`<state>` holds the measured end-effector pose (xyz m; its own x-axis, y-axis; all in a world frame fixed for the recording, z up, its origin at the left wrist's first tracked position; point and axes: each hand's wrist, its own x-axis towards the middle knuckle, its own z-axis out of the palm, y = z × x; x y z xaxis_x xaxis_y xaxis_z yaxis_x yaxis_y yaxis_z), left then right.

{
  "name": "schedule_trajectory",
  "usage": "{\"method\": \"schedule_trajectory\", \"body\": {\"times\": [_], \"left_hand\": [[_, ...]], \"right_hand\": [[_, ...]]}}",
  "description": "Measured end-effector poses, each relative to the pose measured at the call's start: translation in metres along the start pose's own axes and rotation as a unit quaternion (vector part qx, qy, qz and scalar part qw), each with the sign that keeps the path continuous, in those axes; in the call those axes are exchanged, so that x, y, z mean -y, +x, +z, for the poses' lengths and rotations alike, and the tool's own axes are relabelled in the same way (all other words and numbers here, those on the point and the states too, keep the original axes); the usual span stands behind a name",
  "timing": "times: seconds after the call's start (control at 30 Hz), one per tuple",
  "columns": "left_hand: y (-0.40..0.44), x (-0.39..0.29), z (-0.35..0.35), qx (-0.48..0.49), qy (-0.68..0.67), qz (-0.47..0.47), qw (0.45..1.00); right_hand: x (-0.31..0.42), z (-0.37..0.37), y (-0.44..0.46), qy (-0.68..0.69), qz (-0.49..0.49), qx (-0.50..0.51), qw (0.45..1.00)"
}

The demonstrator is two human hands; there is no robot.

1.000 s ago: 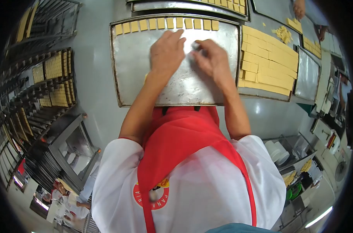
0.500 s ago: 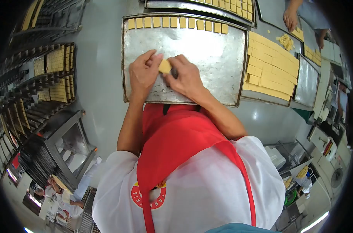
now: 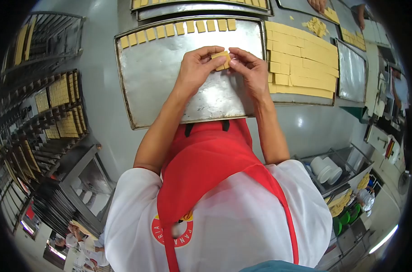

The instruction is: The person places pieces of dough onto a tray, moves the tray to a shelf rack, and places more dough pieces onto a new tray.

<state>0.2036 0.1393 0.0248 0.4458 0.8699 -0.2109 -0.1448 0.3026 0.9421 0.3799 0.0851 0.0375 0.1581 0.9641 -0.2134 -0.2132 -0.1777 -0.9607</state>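
I pinch a small, flat, yellow, dough-like block (image 3: 220,61) between the thumbs and fingers of my left hand (image 3: 196,69) and right hand (image 3: 252,69), above the far right part of a shallow grey metal tray (image 3: 165,81). Along its far edge stands a row of thin yellow rectangular pieces (image 3: 180,28); past its right edge lies a broad yellow sheet of cut strips (image 3: 301,63). I judge this step as parting or squaring the block; the next move seems to call for light, even fingertips.
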Motion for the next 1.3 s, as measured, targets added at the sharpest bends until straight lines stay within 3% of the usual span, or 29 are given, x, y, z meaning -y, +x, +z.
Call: {"method": "schedule_trajectory", "body": {"times": [0.07,0.3,0.37,0.43,0.5,0.73,0.8,0.83,0.87,0.9,0.93,0.97,1.03,1.13,1.3], "left_hand": [[0.010,0.006,0.009,-0.012,-0.089,-0.023,0.996],[0.025,-0.001,0.036,-0.016,-0.076,-0.066,0.995],[0.031,0.001,0.038,0.000,-0.022,-0.088,0.996],[0.035,-0.002,0.043,0.004,-0.004,-0.099,0.995],[0.039,-0.005,0.046,0.007,0.013,-0.110,0.994],[0.052,-0.007,0.052,-0.009,0.068,-0.061,0.996],[0.057,-0.010,0.054,-0.013,0.094,-0.043,0.995],[0.059,-0.012,0.056,-0.065,0.208,0.033,0.975],[0.061,-0.012,0.058,-0.116,0.317,0.109,0.935],[0.065,-0.008,0.059,-0.116,0.317,0.107,0.935],[0.073,-0.002,0.060,-0.161,0.383,0.220,0.883],[0.080,0.002,0.062,-0.202,0.440,0.329,0.811],[0.085,0.014,0.064,-0.196,0.479,0.341,0.785],[0.086,0.025,0.066,-0.151,0.573,0.270,0.758],[0.091,0.029,0.063,-0.163,0.565,0.277,0.760]], "right_hand": [[0.002,-0.007,0.001,0.046,0.004,-0.023,0.999],[-0.003,-0.034,0.006,0.033,0.022,-0.007,0.999],[-0.012,-0.039,0.009,-0.105,-0.029,-0.015,0.994],[-0.007,-0.036,0.009,-0.073,-0.023,-0.022,0.997],[-0.007,-0.039,0.011,-0.063,-0.088,-0.022,0.994],[0.000,-0.054,0.021,-0.043,-0.103,-0.025,0.993],[0.001,-0.057,0.030,-0.093,-0.193,-0.037,0.976],[0.004,-0.058,0.034,-0.093,-0.192,-0.037,0.976],[0.008,-0.060,0.038,-0.190,-0.221,-0.081,0.953],[0.011,-0.061,0.043,-0.285,-0.247,-0.123,0.918],[0.006,-0.067,0.056,-0.369,-0.334,-0.145,0.855],[0.005,-0.070,0.060,-0.369,-0.333,-0.145,0.855],[0.012,-0.072,0.066,-0.558,-0.337,-0.098,0.752],[0.003,-0.075,0.072,-0.579,-0.354,-0.089,0.729],[-0.003,-0.076,0.085,-0.574,-0.368,-0.099,0.725]]}}
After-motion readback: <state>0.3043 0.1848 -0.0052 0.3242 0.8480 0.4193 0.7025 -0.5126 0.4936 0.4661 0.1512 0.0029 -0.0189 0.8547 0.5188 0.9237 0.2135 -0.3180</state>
